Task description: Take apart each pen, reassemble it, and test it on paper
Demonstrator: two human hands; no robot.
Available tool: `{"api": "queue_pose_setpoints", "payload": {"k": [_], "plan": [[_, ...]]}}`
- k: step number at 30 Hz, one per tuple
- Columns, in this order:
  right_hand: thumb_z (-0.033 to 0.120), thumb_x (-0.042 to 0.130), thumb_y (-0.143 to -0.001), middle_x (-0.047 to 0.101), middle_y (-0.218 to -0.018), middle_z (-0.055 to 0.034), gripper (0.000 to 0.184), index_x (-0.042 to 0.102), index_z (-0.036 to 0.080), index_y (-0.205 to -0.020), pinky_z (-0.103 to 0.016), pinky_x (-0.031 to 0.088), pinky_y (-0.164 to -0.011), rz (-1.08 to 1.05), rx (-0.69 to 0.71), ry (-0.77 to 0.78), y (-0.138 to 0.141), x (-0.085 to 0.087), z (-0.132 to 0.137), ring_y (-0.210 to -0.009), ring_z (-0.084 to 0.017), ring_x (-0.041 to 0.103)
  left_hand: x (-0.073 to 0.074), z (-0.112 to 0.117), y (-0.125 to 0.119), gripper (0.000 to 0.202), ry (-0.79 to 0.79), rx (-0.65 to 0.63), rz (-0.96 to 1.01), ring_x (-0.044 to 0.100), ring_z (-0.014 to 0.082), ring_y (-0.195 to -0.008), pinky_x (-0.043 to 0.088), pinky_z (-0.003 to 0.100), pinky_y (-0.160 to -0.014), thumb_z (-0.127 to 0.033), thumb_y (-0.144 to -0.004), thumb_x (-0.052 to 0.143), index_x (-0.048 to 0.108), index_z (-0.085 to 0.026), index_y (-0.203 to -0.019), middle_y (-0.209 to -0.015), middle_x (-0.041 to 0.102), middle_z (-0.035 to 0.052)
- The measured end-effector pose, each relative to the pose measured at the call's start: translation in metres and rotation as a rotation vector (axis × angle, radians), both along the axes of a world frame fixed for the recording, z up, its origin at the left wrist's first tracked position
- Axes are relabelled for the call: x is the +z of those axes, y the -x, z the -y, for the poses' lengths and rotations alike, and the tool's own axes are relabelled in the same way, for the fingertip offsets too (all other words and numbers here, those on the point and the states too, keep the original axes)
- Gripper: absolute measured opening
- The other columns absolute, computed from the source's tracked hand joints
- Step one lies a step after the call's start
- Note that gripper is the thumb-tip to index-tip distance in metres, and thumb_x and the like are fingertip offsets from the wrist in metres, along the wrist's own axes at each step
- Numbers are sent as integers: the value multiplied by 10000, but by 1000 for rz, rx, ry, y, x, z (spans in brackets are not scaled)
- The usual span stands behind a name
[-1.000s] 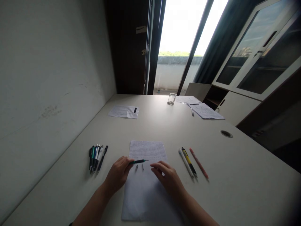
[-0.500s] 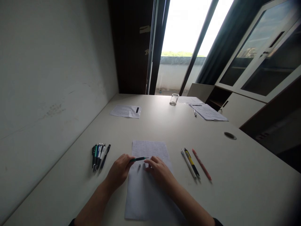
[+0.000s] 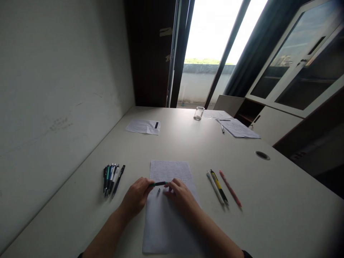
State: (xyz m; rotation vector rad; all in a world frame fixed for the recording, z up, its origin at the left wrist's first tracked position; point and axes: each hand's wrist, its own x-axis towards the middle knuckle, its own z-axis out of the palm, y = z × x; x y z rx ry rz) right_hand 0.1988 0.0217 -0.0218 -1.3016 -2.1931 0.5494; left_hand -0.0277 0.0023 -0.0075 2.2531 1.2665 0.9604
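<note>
A green-and-black pen [image 3: 160, 184] is held level above the upper part of a written sheet of paper [image 3: 166, 229]. My left hand [image 3: 137, 195] is closed on its green end. The fingertips of my right hand [image 3: 180, 195] pinch together at the pen's other end, covering it. Just below the pen, a small dark pen piece, looking like a tip [image 3: 158, 191], lies on the paper between my hands. Handwritten lines fill the sheet's far part, while its near part is blank.
Several pens [image 3: 113, 181] lie in a bunch at left. To the right are a white pen [image 3: 215, 188], a yellow-and-black pen [image 3: 219, 186] and a pink pen [image 3: 230, 189]. Farther back stand a glass [image 3: 198, 113], paper sheets [image 3: 143, 126] and a paper stack [image 3: 240, 128].
My right fingertips have closed in on the pen's right end, covering the thin point that showed before. The pen has become more level. My left hand keeps its hold.
</note>
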Motion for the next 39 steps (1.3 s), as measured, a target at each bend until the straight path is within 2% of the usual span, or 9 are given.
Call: {"api": "queue_pose_setpoints", "payload": {"k": [4, 6, 8, 12, 15, 26, 39], "plan": [[116, 661, -827, 666, -894, -17, 122, 684, 219, -886, -277, 499, -734, -109, -16, 69, -4, 3, 1, -791, -173, 628, 1, 0, 0, 172, 2, -5, -13, 573, 200, -856, 473, 320, -757, -153, -987, 451, 573, -215, -1091, -940, 633, 54], [164, 645, -852, 663, -822, -6, 65, 678, 215, -828, -268, 493, -687, -168, -23, 77, -6, 5, 1, -731, -163, 619, 1, 0, 0, 169, 6, -2, -22, 571, 201, -855, 473, 321, -755, -154, -987, 453, 571, -215, -1092, -939, 633, 54], [234, 634, -877, 669, -783, -9, 84, 678, 214, -808, -269, 490, -665, -246, -52, 57, -9, 8, 1, -704, -164, 615, 1, -1, 1, 169, 11, 1, -29, 570, 200, -852, 474, 321, -753, -150, -985, 456, 568, -215, -1093, -939, 632, 53], [361, 620, -901, 706, -821, -40, 169, 685, 213, -855, -291, 515, -693, -450, -160, 0, -15, 15, 3, -735, -184, 642, -1, -1, 1, 164, 5, 9, -37, 573, 197, -845, 475, 315, -739, -137, -978, 461, 567, -212, -1078, -928, 631, 50], [382, 616, -907, 715, -853, -48, 185, 683, 212, -879, -302, 527, -730, -540, -208, -10, -18, 19, 4, -796, -199, 658, -2, -1, 1, 161, 2, 10, -35, 578, 195, -843, 478, 310, -731, -139, -979, 460, 566, -212, -1076, -930, 633, 52], [364, 605, -924, 699, -860, -51, 167, 678, 216, -901, -304, 532, -714, -518, -165, -68, -17, 15, 6, -776, -192, 641, -1, -1, 0, 154, -7, 2, -37, 580, 193, -838, 479, 313, -730, -147, -978, 468, 570, -213, -1073, -922, 638, 52], [264, 624, -911, 687, -810, -33, 83, 680, 219, -872, -290, 518, -683, -476, -36, -128, -11, 23, 9, -731, -174, 625, 3, 2, -3, 155, -16, -36, -43, 596, 194, -847, 496, 299, -718, -152, -980, 467, 572, -216, -1074, -937, 647, 56]]}}
